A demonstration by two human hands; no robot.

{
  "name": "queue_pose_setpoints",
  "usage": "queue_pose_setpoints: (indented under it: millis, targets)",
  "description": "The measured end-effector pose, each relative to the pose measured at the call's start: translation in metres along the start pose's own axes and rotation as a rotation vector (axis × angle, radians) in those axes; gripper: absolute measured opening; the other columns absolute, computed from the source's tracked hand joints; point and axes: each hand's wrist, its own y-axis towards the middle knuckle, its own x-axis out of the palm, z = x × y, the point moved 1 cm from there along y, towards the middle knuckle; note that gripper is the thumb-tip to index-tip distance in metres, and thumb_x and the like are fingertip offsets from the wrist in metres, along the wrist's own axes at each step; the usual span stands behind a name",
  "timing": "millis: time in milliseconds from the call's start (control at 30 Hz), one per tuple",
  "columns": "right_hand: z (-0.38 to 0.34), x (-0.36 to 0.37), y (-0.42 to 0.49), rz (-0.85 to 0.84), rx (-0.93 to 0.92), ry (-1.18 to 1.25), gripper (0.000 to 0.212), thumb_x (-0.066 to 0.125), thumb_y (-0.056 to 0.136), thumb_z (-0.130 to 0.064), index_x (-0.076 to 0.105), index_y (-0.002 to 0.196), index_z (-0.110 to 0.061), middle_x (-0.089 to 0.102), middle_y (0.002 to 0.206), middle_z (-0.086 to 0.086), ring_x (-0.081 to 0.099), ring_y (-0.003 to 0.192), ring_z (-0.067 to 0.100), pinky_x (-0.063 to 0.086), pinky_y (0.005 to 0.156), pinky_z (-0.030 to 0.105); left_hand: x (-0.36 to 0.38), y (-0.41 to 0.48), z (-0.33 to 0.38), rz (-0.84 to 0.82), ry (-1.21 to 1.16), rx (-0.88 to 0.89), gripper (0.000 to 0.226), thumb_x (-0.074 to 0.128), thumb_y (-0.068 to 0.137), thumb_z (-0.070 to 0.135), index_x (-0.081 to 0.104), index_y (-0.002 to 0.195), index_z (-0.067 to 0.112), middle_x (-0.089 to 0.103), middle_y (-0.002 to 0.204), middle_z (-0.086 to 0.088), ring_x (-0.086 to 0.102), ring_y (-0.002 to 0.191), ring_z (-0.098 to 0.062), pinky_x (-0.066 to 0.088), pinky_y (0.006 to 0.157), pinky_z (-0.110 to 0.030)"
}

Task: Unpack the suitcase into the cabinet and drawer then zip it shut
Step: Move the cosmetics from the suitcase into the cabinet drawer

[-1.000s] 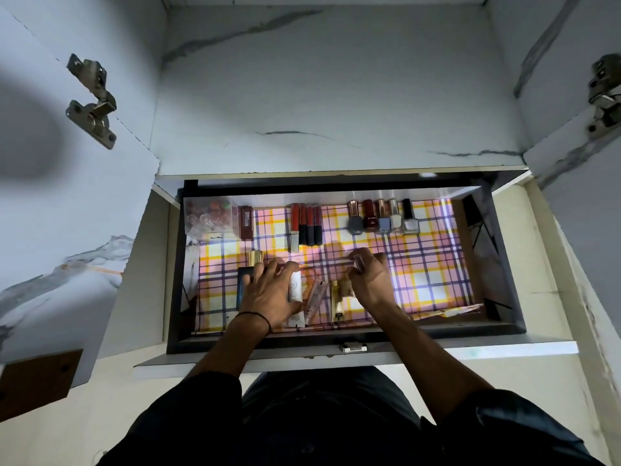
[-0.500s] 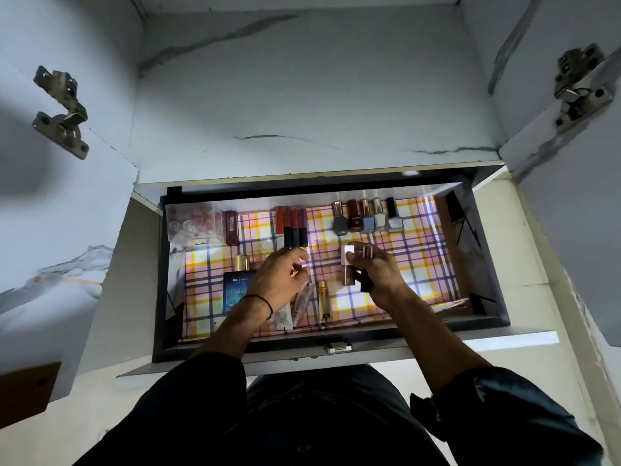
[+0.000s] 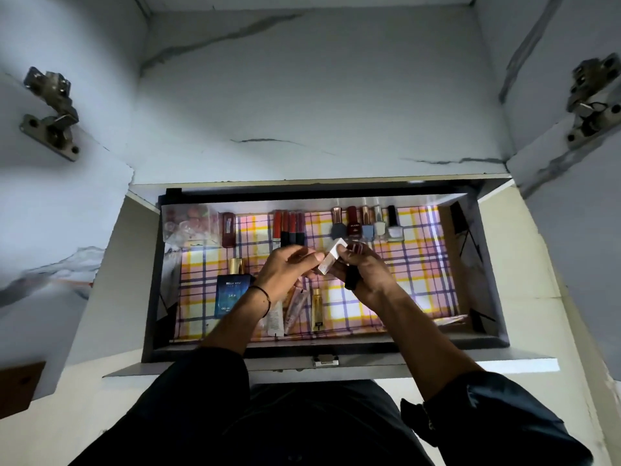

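The open drawer [image 3: 484,297] has a plaid liner and lies under the cabinet shelf [image 3: 319,95]. Above its middle, my left hand [image 3: 289,267] and my right hand [image 3: 366,274] meet around a small white cosmetic tube [image 3: 332,255]; both pinch it. My right hand also holds a dark lipstick-like item [image 3: 353,277]. Lip glosses [image 3: 289,227] and nail polish bottles [image 3: 366,223] line the drawer's back. A blue perfume box [image 3: 232,290], a gold bottle [image 3: 316,309] and tubes [image 3: 285,314] lie near the front. The suitcase is out of view.
A clear bag of small items [image 3: 188,223] fills the drawer's back left corner. Cabinet doors stand open on both sides, with metal hinges at the left hinge [image 3: 50,112] and right hinge [image 3: 591,102]. The drawer's right half shows bare liner [image 3: 420,280].
Both hands rose from the items on the drawer's floor and came together. The right hand lifted the white tube and the left hand now touches its end.
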Motion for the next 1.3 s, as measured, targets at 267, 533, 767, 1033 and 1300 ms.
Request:
queue_pose_setpoints:
  millis: [267, 533, 767, 1033, 1300]
  targets:
    - [0.019, 0.039, 0.014, 0.021, -0.062, -0.266, 0.019, 0.064, 0.095, -0.004, 0.064, 0.114, -0.002, 0.072, 0.095, 0.010, 0.070, 0.086, 0.024, 0.059, 0.078, 0.036, -0.026, -0.001, -0.024, 0.184, 0.075, 0.034, 0.028, 0.073, 0.086, 0.022, 0.070, 0.109, 0.006, 0.072, 0.096, -0.006, 0.068, 0.084, -0.019, 0.057, 0.083, -0.035]
    - [0.017, 0.055, 0.011, 0.130, -0.110, -0.445, 0.007, 0.060, 0.100, -0.014, 0.064, 0.102, -0.010, 0.065, 0.079, 0.005, 0.058, 0.063, 0.016, 0.047, 0.051, 0.025, -0.063, 0.020, -0.022, 0.668, 0.149, -0.115, 0.024, 0.063, 0.094, 0.019, 0.069, 0.113, 0.006, 0.068, 0.106, -0.007, 0.062, 0.095, -0.021, 0.045, 0.077, -0.020]
    - [0.019, 0.040, 0.005, 0.205, -0.092, -0.557, 0.014, 0.058, 0.100, -0.020, 0.063, 0.107, -0.010, 0.067, 0.085, 0.005, 0.055, 0.060, 0.013, 0.038, 0.046, 0.024, -0.071, 0.050, -0.015, 0.708, 0.481, -0.218, 0.021, 0.057, 0.096, 0.016, 0.070, 0.101, 0.001, 0.068, 0.109, -0.018, 0.066, 0.094, -0.036, 0.055, 0.080, -0.039]
    - [0.017, 0.041, 0.006, 0.194, -0.088, -0.572, 0.026, 0.054, 0.101, -0.032, 0.063, 0.108, -0.008, 0.063, 0.082, 0.006, 0.051, 0.063, 0.015, 0.040, 0.052, 0.027, -0.074, 0.054, -0.013, 0.582, 0.807, -0.156, 0.021, 0.053, 0.098, 0.010, 0.067, 0.107, -0.002, 0.068, 0.098, -0.017, 0.065, 0.091, -0.027, 0.055, 0.072, -0.035]
    - [0.021, 0.054, 0.010, 0.059, -0.030, -0.249, 0.033, 0.035, 0.105, -0.018, 0.061, 0.111, 0.000, 0.061, 0.079, 0.010, 0.057, 0.070, 0.021, 0.050, 0.069, 0.037, -0.080, 0.047, -0.009, 0.533, 0.910, -0.012, 0.027, 0.053, 0.097, 0.016, 0.056, 0.121, 0.002, 0.059, 0.115, -0.019, 0.059, 0.107, -0.031, 0.055, 0.082, -0.040]
